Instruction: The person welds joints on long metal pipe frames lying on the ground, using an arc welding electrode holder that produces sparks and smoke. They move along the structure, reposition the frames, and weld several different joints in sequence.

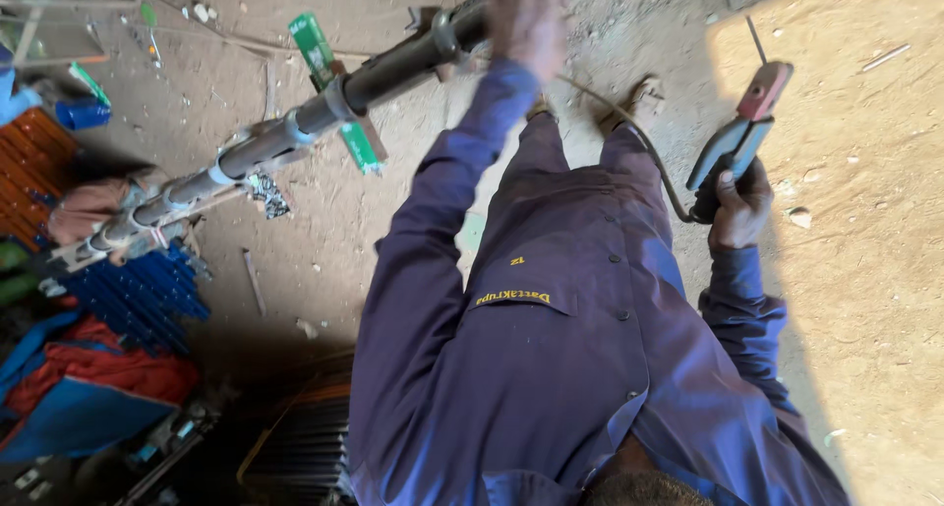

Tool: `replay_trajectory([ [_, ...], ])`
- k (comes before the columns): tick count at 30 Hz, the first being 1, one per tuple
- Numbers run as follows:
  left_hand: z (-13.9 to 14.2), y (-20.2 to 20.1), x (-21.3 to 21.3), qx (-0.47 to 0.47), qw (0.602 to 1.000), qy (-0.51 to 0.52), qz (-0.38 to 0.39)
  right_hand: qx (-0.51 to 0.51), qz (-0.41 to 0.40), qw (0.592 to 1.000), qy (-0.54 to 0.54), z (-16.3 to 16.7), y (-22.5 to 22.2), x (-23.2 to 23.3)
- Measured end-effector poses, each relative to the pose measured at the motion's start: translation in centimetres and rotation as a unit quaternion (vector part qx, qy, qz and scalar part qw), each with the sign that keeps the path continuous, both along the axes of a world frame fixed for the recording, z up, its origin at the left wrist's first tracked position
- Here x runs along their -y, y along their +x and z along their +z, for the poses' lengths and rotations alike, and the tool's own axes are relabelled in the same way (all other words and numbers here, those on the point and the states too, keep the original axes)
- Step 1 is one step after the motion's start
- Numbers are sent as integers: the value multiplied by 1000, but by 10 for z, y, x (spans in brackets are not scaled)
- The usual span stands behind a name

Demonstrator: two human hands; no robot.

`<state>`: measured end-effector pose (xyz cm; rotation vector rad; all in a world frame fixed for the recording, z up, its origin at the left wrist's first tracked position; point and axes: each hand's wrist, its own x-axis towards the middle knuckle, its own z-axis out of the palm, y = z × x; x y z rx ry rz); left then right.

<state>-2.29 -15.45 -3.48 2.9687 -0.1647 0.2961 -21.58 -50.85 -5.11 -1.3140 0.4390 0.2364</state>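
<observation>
Hands first: we see our left hand blurred, pressed against the upper end of a long dark pipe; whether its fingers close around the pipe we cannot tell. Our right hand is clenched on the handle of a welding electrode holder, its red head raised with a thin rod sticking out, well apart from the pipe. A dark cable runs from the holder across our purple overalls. The pipe slants down to the left over the dirt floor. Two green rectangular packets lie just beside the pipe's middle, one above, one below.
</observation>
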Motion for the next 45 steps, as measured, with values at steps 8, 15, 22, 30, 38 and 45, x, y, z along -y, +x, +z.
replay_trajectory([
  [8,28,-50,-144,-196,977,80,30,51,120,989,-63,28,25,-48],
  [15,41,-42,-188,-214,973,53,-62,31,138,988,-68,60,-3,-128],
  [22,28,-16,-210,-249,958,-31,-137,-2,103,992,-68,87,-39,-203],
  [30,49,-14,-188,-205,971,37,-119,21,63,991,-117,104,-68,-235],
  [38,30,-17,-195,-271,958,-76,-54,-24,78,990,-112,97,-61,-210],
  [45,17,-14,-205,-248,959,-115,-76,37,170,968,-183,76,-44,-192],
])
